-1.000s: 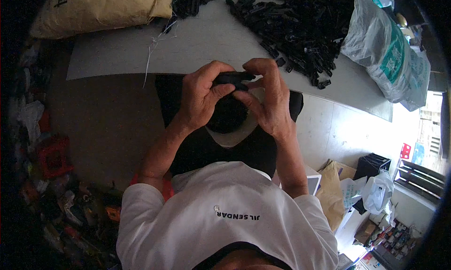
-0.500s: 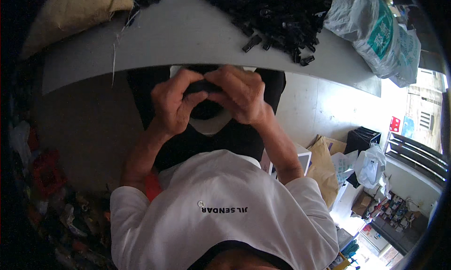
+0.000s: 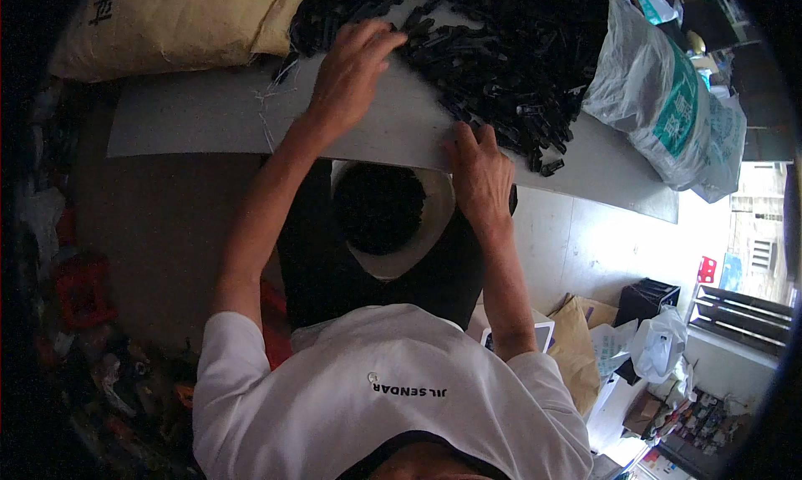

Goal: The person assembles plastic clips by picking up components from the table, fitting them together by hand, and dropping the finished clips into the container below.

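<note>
Crate, red and dim, sits low on your far left; the tan sack lies further off, on the left of the worktop; a loose string trails near the front edge, close to your left forearm, and could snag a sleeveless wrist.

Your left hand reaches over the worktop to the near side of the black pieces; its fingers are parted and slightly curled, with nothing visible between them; the step in hand looks like picking from these pieces, and the next move would seem to call for closing on one without dragging its tangled neighbours along.

Below, between your legs, stands the pale tub with dark contents; its far side meets the worktop's front edge in view, so whatever crosses there must clear that edge; the tub's mouth lies open between your forearms.

Your right hand is at the front edge, just right of the tub; its fingers are bent, and whether they pinch anything you cannot tell from here; a grey stretch of worktop between your hands gives room to bring them together.

Most of the black pieces spread beyond your right hand, a few near the edge; the plastic bag stands against their right side and limits movement that way; the paper bag is near your right elbow.
</note>
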A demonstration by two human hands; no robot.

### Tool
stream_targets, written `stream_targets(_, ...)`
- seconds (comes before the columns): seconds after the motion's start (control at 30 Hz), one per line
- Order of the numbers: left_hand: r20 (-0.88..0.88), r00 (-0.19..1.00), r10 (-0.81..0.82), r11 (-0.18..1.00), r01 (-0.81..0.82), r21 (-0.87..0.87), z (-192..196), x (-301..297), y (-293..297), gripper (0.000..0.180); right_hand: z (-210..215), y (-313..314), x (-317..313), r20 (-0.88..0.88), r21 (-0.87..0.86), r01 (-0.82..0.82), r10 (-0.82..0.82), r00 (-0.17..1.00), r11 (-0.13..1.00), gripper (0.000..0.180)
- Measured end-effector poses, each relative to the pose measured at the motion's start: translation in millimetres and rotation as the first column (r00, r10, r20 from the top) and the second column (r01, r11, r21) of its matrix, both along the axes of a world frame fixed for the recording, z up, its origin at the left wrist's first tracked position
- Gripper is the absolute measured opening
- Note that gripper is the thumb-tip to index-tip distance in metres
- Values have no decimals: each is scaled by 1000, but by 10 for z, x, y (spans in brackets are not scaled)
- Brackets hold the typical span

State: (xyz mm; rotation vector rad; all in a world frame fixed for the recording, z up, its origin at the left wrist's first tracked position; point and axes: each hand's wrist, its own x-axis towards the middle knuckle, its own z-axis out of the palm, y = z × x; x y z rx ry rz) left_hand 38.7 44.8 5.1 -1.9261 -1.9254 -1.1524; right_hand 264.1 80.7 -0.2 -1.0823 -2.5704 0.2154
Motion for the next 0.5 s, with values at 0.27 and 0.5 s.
stream_targets(0.27, -136, 987, 80, 992, -93, -86, -419, -424, 467, 31, -48, 7, -54, -166, -52, -57, 48, 985, 997, 18)
stream_targets(0.5, 41, 996, 75, 993, -71, -91, -336, -282, 117, 29, -10, -30, -62, -539, -270, -33, -123, 833, 962, 13)
